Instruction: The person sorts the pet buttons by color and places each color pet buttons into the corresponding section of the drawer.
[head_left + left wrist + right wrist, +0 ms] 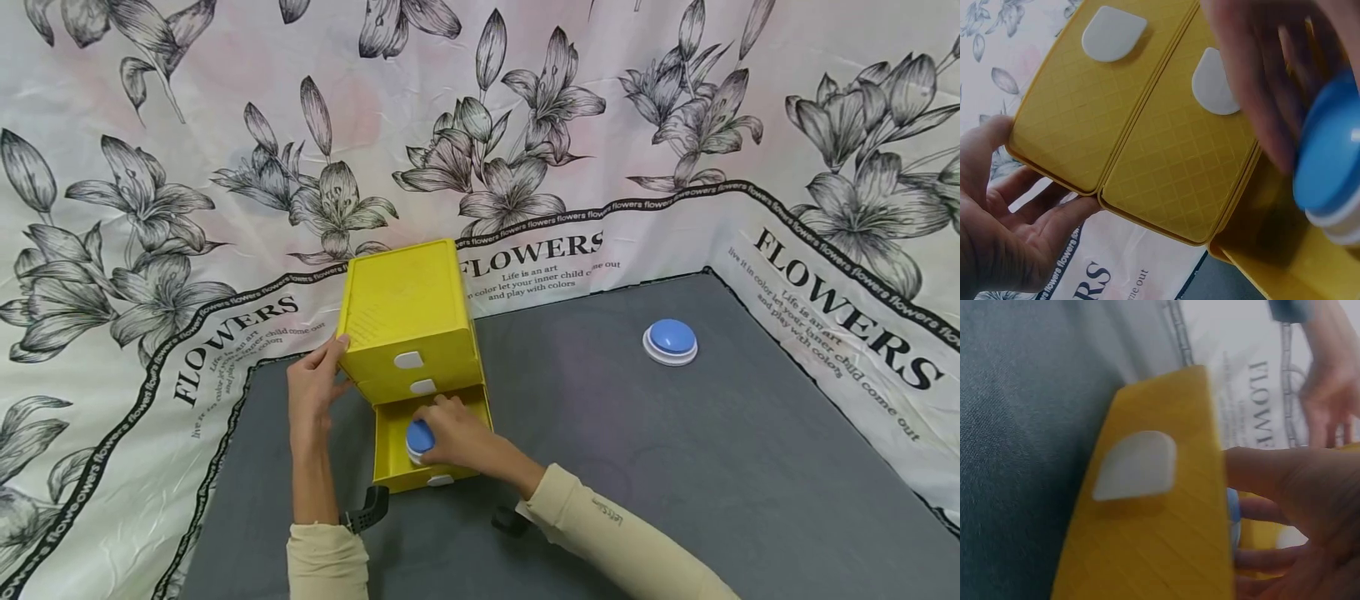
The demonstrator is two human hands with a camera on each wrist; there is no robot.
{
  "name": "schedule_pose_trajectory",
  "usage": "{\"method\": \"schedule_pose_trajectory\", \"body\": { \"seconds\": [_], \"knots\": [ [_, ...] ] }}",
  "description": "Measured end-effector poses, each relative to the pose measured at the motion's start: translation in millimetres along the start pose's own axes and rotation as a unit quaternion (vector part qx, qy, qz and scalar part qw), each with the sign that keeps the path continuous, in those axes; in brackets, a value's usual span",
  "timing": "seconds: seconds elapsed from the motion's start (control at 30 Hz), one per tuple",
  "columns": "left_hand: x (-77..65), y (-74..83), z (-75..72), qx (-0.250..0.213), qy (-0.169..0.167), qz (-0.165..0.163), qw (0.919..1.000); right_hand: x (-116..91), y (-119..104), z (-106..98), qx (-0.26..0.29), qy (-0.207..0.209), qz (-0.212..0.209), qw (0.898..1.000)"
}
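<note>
A yellow drawer box point(405, 300) with white handle tabs stands on the grey surface, its bottom drawer point(405, 481) pulled out. My left hand point(313, 387) grips the box at its upper left front edge; the left wrist view has the thumb at the corner and fingers along the side. Inside the open drawer, my right hand point(461, 437) holds a push button point(420, 435) with a blue dome and white base, tilted in the left wrist view. The drawer's front panel point(1160, 550) hides much of the button from the right wrist camera.
Another blue-and-white push button point(672, 340) lies on the grey surface point(600, 417) to the right. A white cloth point(540, 275) printed with flowers and lettering hangs behind and along both sides. The two upper drawers are closed.
</note>
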State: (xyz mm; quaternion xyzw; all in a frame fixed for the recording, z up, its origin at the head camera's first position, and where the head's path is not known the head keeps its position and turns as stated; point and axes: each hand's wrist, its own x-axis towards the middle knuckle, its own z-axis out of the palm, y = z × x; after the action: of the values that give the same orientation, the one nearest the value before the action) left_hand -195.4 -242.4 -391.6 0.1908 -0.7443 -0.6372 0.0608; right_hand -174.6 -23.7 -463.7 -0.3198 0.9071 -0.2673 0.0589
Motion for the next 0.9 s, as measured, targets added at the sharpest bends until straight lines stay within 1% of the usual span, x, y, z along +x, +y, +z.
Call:
{"method": "schedule_pose_trajectory", "body": {
  "seconds": [0.17, 0.3, 0.47, 0.6, 0.73, 0.8, 0.9],
  "knots": [
    [-0.5, -0.7, 4.3, -0.002, -0.023, 0.002, 0.9997, 11, 2, 21, -0.017, -0.004, -0.016, 1.0],
    [-0.1, -1.5, 7.4, -0.003, -0.023, 0.003, 0.9997, 14, 0, 30, -0.029, -0.005, -0.028, 0.999],
    [1.3, -2.1, 9.5, -0.006, -0.013, 0.004, 0.9999, 16, -3, 31, -0.032, -0.011, -0.036, 0.999],
    [1.4, -2.1, 7.9, -0.006, -0.007, 0.002, 1.0, 19, 0, 29, -0.023, -0.033, -0.049, 0.998],
    [0.8, -1.6, 4.1, -0.009, -0.003, -0.003, 1.0, 20, 8, 26, 0.009, -0.063, -0.074, 0.995],
    [0.7, -1.2, 2.2, -0.009, -0.001, -0.003, 1.0, 20, 12, 25, 0.021, -0.074, -0.093, 0.993],
    [1.3, -0.4, 0.3, -0.006, 0.001, -0.003, 1.0, 18, 18, 21, 0.026, -0.071, -0.115, 0.99]
  ]
}}
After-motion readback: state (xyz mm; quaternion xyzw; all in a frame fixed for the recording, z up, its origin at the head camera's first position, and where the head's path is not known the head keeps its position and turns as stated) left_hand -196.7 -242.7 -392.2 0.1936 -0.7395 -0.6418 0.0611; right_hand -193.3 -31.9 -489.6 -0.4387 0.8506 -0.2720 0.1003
